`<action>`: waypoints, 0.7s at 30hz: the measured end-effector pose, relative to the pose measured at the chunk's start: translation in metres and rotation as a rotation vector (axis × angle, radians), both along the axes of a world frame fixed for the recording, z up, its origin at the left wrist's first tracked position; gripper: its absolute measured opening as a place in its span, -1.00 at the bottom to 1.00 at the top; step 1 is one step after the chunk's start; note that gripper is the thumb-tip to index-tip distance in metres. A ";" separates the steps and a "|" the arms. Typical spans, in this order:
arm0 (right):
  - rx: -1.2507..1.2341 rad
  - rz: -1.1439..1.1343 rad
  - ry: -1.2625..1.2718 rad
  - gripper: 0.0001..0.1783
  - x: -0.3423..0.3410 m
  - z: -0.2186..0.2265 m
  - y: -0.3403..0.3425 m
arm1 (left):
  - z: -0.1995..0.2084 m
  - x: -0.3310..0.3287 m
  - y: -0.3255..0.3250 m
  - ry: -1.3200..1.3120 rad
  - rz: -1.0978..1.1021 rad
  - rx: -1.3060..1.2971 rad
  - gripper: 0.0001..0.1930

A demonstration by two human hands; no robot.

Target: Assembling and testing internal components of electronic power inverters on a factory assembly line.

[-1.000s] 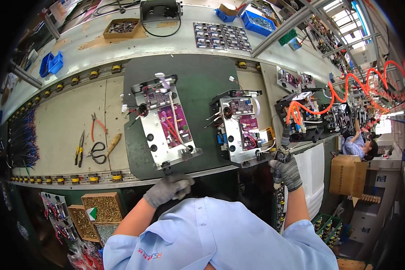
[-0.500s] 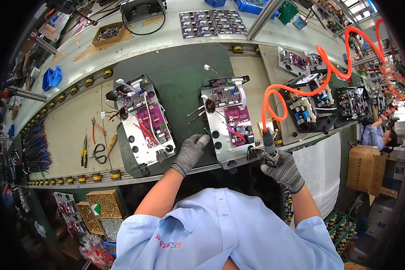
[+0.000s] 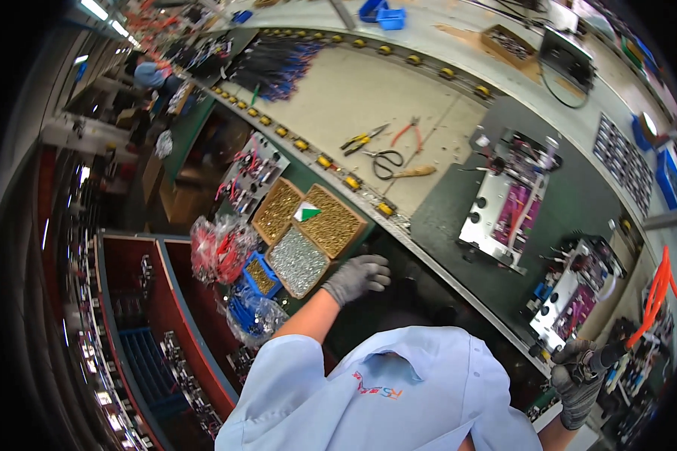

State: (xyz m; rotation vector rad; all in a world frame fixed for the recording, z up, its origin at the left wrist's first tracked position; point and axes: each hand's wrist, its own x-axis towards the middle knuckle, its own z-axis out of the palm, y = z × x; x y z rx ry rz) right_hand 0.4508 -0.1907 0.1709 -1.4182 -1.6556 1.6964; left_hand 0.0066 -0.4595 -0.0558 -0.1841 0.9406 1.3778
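My left hand (image 3: 356, 277), in a grey glove, hovers with curled fingers just right of a cardboard box of silver screws (image 3: 298, 261), below the bench edge. Beside that box stand two boxes of brass screws (image 3: 328, 219). My right hand (image 3: 581, 373), also gloved, grips a black powered screwdriver (image 3: 608, 356) fed by an orange coiled hose (image 3: 658, 289), near the lower right. Two metal assemblies with purple circuit boards lie on the dark green mat: one (image 3: 510, 201) further up, one (image 3: 577, 291) close to my right hand.
Pliers, scissors and a wooden-handled tool (image 3: 387, 156) lie on the beige bench top. A row of yellow rollers (image 3: 331, 161) lines the bench edge. Bags of red and blue parts (image 3: 220, 246) sit left of the screw boxes. Another person (image 3: 152, 74) works at far upper left.
The view has swung left. My left hand left the circuit board assembly and moved down-left to the screw boxes. My right hand keeps hold of the screwdriver.
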 end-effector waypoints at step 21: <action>0.084 0.055 0.085 -0.43 -0.162 0.014 -0.007 | -0.009 -0.095 -0.138 1.451 -0.799 -0.995 -0.42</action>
